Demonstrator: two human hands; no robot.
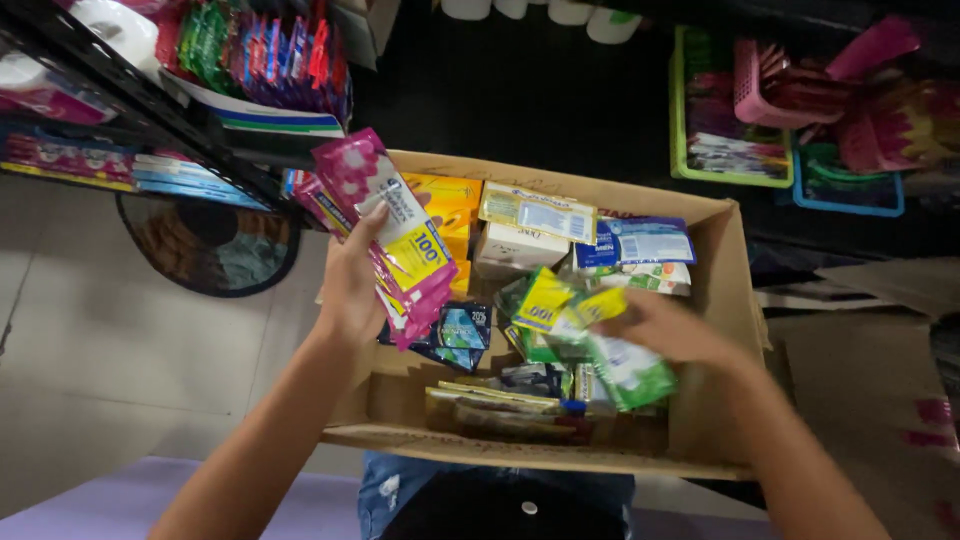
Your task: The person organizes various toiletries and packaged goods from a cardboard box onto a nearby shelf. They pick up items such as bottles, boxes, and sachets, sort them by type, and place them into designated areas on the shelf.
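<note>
The left hand (352, 285) gripped pink packets (395, 235) above the box (725, 300). The right hand (665, 328), blurred, closed on green sachets (625, 370); lifting them seemed next.

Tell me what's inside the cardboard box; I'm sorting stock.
The cardboard box holds green sachets under the right hand, an orange packet, a white carton and blue packs. The left hand lifts pink sachets. Lower layers are covered.
</note>
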